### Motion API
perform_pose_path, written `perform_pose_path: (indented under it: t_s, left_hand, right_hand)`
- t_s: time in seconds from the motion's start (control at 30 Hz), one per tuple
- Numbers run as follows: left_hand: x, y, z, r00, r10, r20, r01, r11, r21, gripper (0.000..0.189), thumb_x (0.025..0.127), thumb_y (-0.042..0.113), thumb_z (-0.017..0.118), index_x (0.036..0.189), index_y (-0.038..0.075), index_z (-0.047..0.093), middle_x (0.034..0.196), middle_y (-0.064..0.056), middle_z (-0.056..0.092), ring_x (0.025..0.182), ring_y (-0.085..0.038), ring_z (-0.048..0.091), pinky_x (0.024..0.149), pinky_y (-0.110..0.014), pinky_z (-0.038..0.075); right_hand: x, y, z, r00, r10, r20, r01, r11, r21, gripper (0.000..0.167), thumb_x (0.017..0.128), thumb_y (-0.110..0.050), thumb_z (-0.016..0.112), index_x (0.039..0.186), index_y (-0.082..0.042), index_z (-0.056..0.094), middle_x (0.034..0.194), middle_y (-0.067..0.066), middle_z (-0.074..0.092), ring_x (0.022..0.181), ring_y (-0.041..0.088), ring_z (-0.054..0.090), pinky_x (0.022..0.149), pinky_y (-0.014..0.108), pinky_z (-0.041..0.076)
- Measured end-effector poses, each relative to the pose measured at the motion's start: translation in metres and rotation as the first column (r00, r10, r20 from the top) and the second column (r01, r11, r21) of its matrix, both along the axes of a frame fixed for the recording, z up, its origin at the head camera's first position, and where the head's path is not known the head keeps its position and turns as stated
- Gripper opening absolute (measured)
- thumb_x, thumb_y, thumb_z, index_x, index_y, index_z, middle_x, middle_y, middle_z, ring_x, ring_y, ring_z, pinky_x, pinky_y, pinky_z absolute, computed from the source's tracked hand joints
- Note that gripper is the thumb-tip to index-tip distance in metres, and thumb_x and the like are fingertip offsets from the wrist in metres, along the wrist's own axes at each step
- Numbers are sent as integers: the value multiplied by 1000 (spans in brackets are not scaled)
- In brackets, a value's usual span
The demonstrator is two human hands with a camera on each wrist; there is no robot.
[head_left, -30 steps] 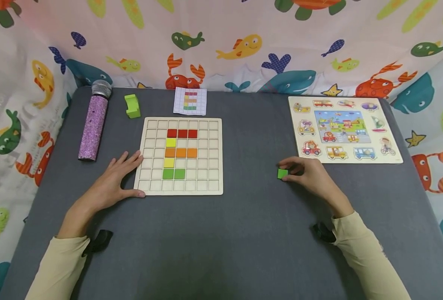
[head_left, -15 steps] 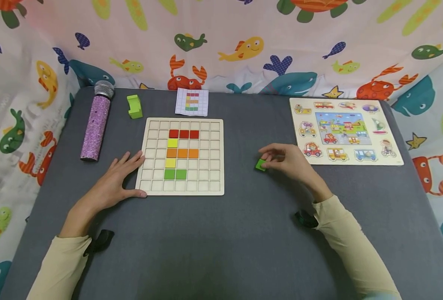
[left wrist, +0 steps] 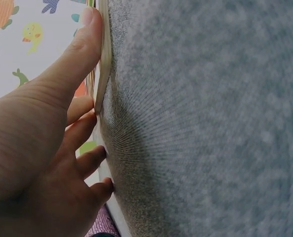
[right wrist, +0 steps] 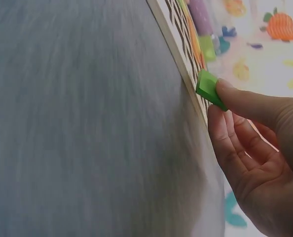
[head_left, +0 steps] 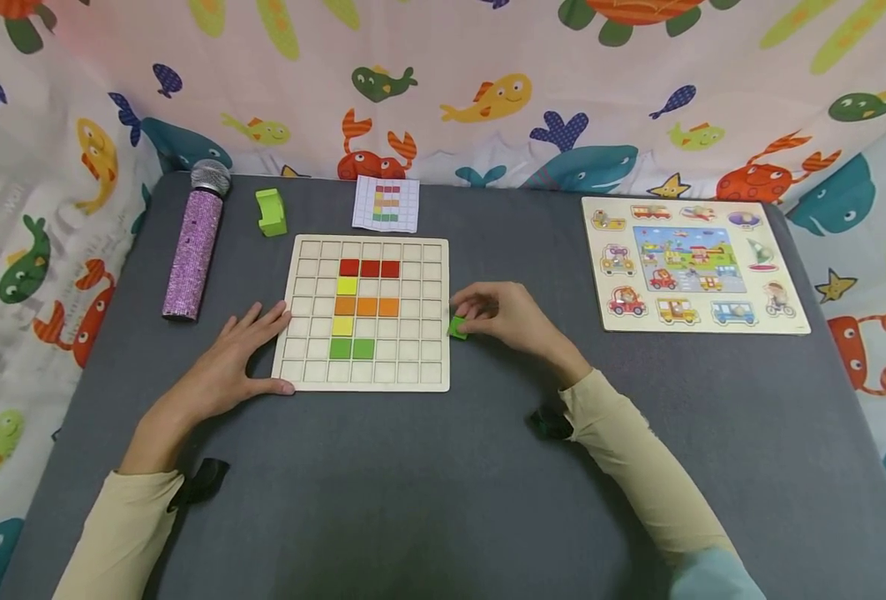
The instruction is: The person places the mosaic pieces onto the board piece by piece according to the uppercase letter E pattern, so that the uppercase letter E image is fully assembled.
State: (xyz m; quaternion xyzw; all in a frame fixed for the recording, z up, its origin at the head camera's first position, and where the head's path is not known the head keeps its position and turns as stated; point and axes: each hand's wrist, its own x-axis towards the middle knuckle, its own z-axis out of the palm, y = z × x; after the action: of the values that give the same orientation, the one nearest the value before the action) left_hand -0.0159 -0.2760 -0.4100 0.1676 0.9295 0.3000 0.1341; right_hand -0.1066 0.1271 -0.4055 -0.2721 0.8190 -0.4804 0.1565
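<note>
A pale wooden grid board (head_left: 420, 367) lies on the grey table, with red, yellow, orange and green square tiles set in some of its cells. Two green tiles (head_left: 352, 348) sit side by side in a lower row. My left hand (head_left: 213, 371) rests at the board's left edge, fingers spread and straight, the thumb on the near corner. Between thumb and fingertips my right hand (head_left: 510, 318) pinches a green block (right wrist: 208, 87), just at the board's right edge. In the head view the fingers partly cover that block.
A paper card (head_left: 386, 204) printed with a coloured grid pattern lies behind the board. Left of it are a bright green angular block (head_left: 271, 212) and a glittery purple microphone (head_left: 193, 250). A vehicle picture puzzle (head_left: 690, 308) lies at the far right, before a patterned cloth (head_left: 292, 108).
My right hand has carried the green block leftward from beside the vehicle puzzle to the grid board's right edge. The left hand stays in place on the board.
</note>
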Motion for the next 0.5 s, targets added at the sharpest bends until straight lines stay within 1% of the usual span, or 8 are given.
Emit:
perform_pose_path:
  t_s: [0.13,0.3,0.4,0.5]
  left_hand:
    - [1,-1,0,1000,-1,1,1,1000,4,101,73,32,86,153,4,31,160,-18,23,147,-44,8,118,-58,-1]
    - [2,-3,1,1000,4,-6,-4,1000,6,101,72,31,86,153,3,31,160,-18,23,147,-44,8,118,-58,-1]
    - [2,-2,1,1000,2,-3,-2,1000,7,101,73,31,86,153,3,31,160,-17,23,147,-44,8,118,-58,-1]
    - [1,-2,1,1000,0,2,0,1000,8,101,73,32,86,153,3,31,160,-17,23,147,-44,8,118,-58,-2]
  right_hand:
    - [4,-30,-3,999,30,14,-29,999,-42,32,79,-1,80,110,1,71,89,6,70,81,16,64,71,28,55]
    - [8,-67,-4,994,89,62,-84,994,-71,30,80,-4,80,109,-1,72,88,3,70,80,12,61,72,24,55]
    - [10,-80,-3,990,123,73,-118,990,-71,29,82,-5,79,109,0,71,88,2,69,79,11,61,72,23,54]
    - [10,-86,-2,988,141,71,-136,989,-66,30,82,-5,79,110,-1,71,88,1,69,79,11,61,71,24,55]
